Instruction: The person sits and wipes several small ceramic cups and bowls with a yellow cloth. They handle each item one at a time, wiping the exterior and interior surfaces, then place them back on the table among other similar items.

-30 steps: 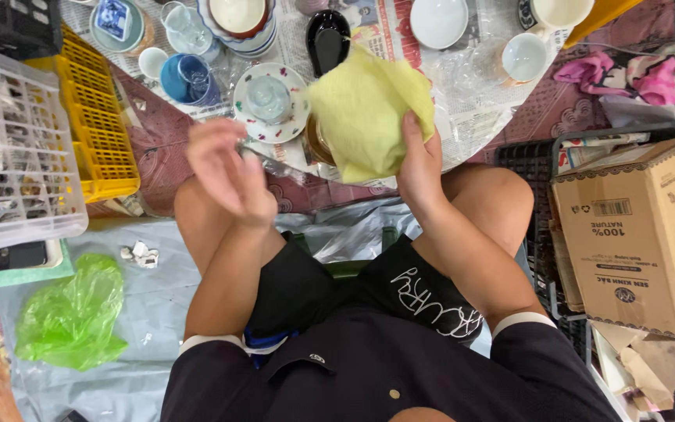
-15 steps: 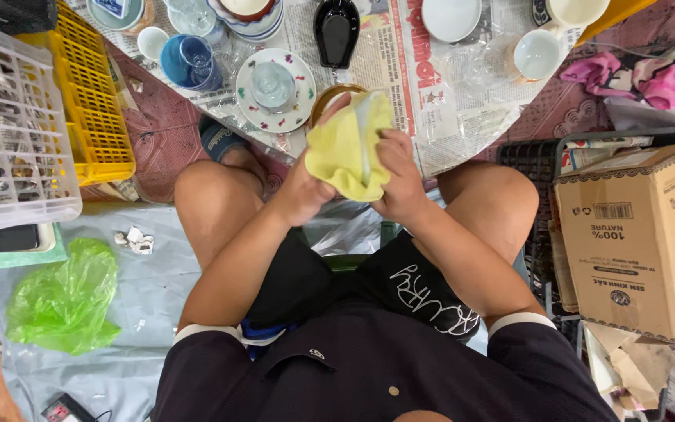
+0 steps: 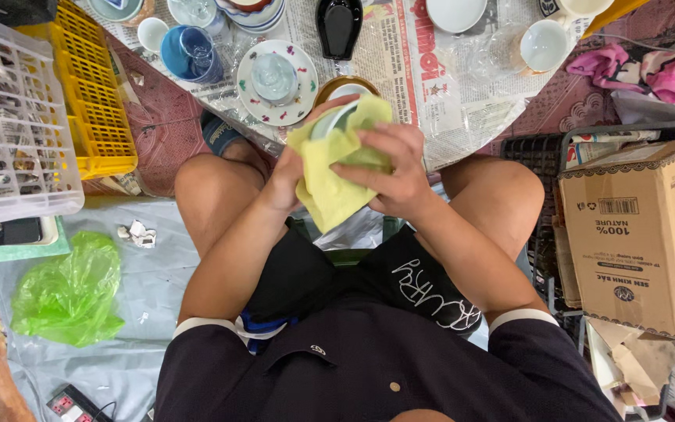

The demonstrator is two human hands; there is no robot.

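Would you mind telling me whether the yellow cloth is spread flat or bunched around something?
Bunched: the yellow cloth is wrapped around a pale cup, gripped by the left hand and right hand.

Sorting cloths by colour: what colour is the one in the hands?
Pale yellow cloth, plain, in the head view.

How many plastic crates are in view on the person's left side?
2: a white crate at the far left and a yellow crate beside it, touching; others may be hidden out of frame.

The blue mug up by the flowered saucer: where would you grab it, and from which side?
Probably by its round wall, from straight above. The blue mug stands upright with its mouth open to the camera, and no handle shows. A small white cup and the flowered saucer crowd its sides, so coming in sideways looks awkward.
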